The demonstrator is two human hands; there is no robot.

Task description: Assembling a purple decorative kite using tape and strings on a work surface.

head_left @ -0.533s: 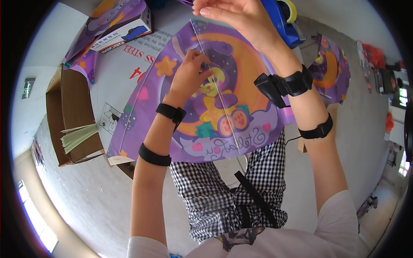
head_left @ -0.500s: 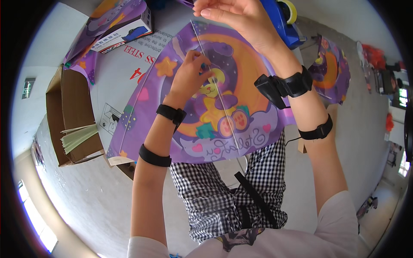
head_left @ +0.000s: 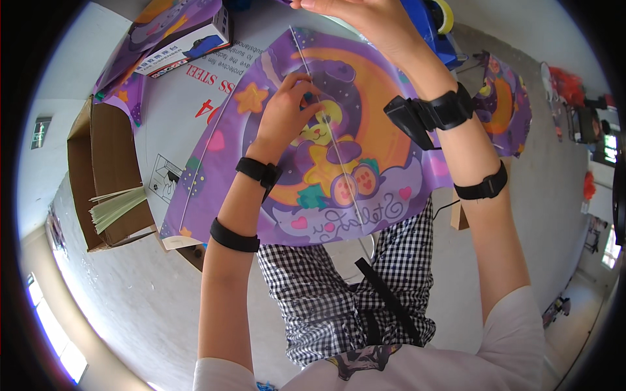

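Note:
Spread over the table's near edge and above my lap is a purple kite sheet (head_left: pixel 235 156) with a cartoon bear, moon and stars. A thin pale rod (head_left: pixel 340 156) runs down its middle, and another slim rod (head_left: pixel 207 159) lies along its left part. My left hand (head_left: pixel 287 107) rests on the sheet, thumb and forefinger pinched around the middle rod. Above the sheet's far edge is my right hand (head_left: pixel 365 26), reaching toward the far side of the table. Its fingertips are cut off by the upper edge, so what they hold, if anything, is hidden.
A blue tape dispenser (head_left: pixel 433 29) stands at the back right, a printed box (head_left: pixel 189 49) at the back left. An open cardboard carton (head_left: pixel 114 169) with pale strips (head_left: pixel 117 208) is on the left. Another purple printed sheet (head_left: pixel 502 107) hangs at the right.
My right hand has moved slightly farther away, past the upper edge of the picture. The left hand keeps its place on the rod, with the kite sheet almost unmoved.

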